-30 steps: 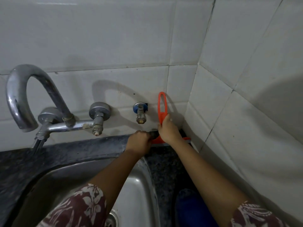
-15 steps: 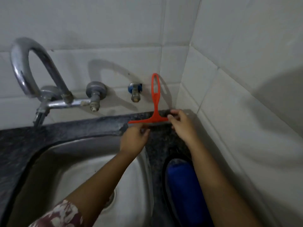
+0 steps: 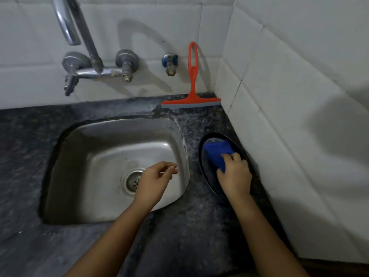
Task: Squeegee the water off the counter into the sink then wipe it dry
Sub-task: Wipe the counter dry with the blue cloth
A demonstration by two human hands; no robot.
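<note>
An orange squeegee [image 3: 192, 90] stands on the dark speckled counter [image 3: 191, 226] in the back corner, its handle leaning against the white tiles. No hand touches it. A steel sink [image 3: 83, 156] with a round drain is set in the counter. To its right lies a dark oval dish [image 3: 205, 166] holding a blue cloth [image 3: 216, 152]. My right hand [image 3: 234, 174] rests on the dish with its fingers closed on the cloth's near end. My left hand [image 3: 154, 180] hovers over the sink's right side, fingers loosely curled, holding nothing.
A chrome tap [image 3: 79, 37] with two valves juts from the back wall over the sink, and a small blue-capped valve [image 3: 169, 63] sits beside the squeegee. White tiled walls [image 3: 299, 96] close the counter at the back and right.
Both hands let go of the squeegee, which now stands alone in the corner. They drew back toward me; the right hand took hold of the blue cloth, the left hangs over the sink.
</note>
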